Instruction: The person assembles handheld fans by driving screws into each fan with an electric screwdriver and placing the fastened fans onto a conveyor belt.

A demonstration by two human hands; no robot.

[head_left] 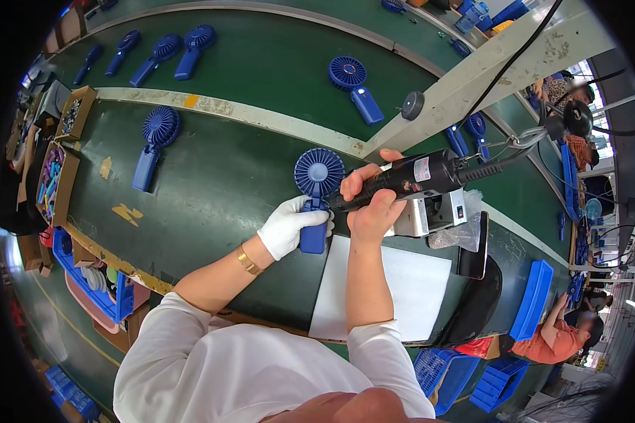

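Observation:
In the middle of the green bench, my left hand [289,227], in a white glove, is closed round the handle of a blue handheld fan [319,171]. The fan's round grille points away from me. My bare right hand [372,204] grips a black electric screwdriver [420,175], which lies slanted with its tip end at the fan's handle, close to my left fingers. The tip itself is hidden. A cable and a metal hook join the screwdriver's back end. Another blue fan [153,144] lies on the bench to the left.
Several blue fans, one of them here [347,72], lie on the green conveyor belt [268,63] beyond the bench. A white foam sheet [402,285], a grey-white machine [410,220] and a phone-like dark slab [474,247] are at my right. Cardboard boxes [65,185] of small parts stand left. A metal post [473,77] rises at right.

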